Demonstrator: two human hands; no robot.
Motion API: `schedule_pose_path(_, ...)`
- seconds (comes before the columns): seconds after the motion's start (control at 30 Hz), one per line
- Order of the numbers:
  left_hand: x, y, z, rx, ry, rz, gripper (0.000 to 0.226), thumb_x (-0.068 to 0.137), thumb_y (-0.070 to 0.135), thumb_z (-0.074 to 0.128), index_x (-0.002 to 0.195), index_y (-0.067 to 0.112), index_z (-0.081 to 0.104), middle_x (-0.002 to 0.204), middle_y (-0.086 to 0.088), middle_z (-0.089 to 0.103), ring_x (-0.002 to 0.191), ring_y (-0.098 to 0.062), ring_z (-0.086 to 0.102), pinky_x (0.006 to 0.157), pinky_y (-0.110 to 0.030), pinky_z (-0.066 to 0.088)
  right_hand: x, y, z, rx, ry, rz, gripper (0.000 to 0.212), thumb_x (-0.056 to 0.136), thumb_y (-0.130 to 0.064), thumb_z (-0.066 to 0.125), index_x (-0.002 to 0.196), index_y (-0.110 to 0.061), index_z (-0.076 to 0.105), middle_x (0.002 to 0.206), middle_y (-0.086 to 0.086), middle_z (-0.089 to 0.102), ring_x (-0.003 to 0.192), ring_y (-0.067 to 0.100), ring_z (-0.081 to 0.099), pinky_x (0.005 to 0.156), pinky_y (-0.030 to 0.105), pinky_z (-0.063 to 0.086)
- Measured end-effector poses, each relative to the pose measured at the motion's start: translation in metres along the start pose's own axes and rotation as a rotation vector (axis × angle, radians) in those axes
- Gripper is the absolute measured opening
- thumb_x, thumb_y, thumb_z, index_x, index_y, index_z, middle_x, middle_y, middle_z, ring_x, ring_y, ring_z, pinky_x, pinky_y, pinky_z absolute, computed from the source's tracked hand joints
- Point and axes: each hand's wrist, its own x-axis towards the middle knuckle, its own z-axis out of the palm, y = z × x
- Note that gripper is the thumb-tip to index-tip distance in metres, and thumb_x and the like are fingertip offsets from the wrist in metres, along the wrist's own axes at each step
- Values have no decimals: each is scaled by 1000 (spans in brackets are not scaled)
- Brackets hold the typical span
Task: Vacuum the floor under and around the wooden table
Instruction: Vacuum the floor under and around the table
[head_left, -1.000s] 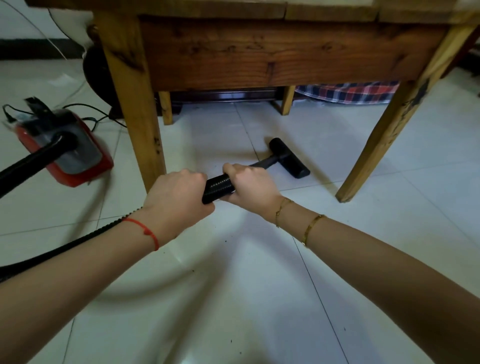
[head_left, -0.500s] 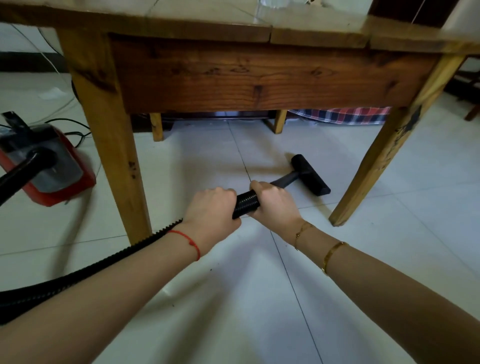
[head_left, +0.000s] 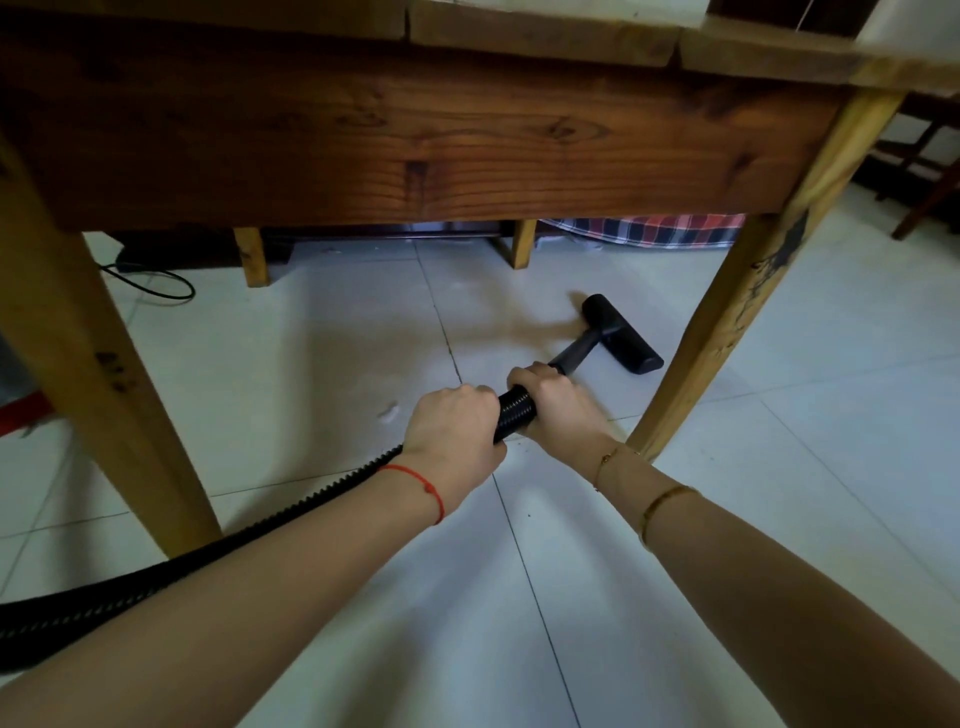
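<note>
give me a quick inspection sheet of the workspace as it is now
surface: white tiled floor, small dark specks near the hands
job's things: black nozzle flat on the floor under the wooden table, beside its front right leg; ribbed hose trails left
clutter: plaid cloth behind the table
grippers: left hand and right hand both grip the hose
cables: black cord looped at far left
surroundings: dark furniture at right

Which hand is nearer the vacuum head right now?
Right. The right hand grips the hose at its front end, just behind the short tube leading to the vacuum head. The left hand grips the hose further back, behind the right.
</note>
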Motion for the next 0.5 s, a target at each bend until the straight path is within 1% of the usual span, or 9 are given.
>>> schedule_pose_path(0.1, -10, -9, -7, 10, -8, -17, 14, 87, 25, 53, 97, 16, 52, 70, 3, 41, 66, -19, 46, 59, -28, 37, 1, -13, 0, 17, 18, -29, 23, 78, -14, 69, 97, -10, 56, 99, 7, 57, 92, 26, 53, 69, 29, 39)
schedule_pose_path(0.23, -38, -27, -19, 24, -21, -48, 12, 87, 27, 52, 91, 17, 47, 71, 2, 41, 66, -20, 45, 59, -28, 34, -1, -45, 2, 39, 7, -103, 24, 79, -16, 69, 98, -11, 56, 99, 7, 57, 89, 26, 54, 73, 36, 48)
schedule_pose_path(0.3, -56, -41, -25, 23, -24, -78, 11, 86, 26, 52, 90, 17, 47, 70, 2, 41, 66, -21, 45, 58, -29, 34, -4, -66, 3, 49, -2, -143, 24, 79, -19, 70, 96, -11, 55, 97, 7, 57, 87, 26, 55, 75, 39, 51)
schedule_pose_path(0.5, -116, -87, -39, 58, -11, -155, 11, 84, 29, 52, 86, 19, 47, 65, 4, 41, 62, -22, 48, 56, -27, 35, -11, -139, 12, 88, -15, -257, 26, 79, -24, 70, 96, -13, 55, 98, 6, 57, 89, 25, 56, 73, 34, 47)
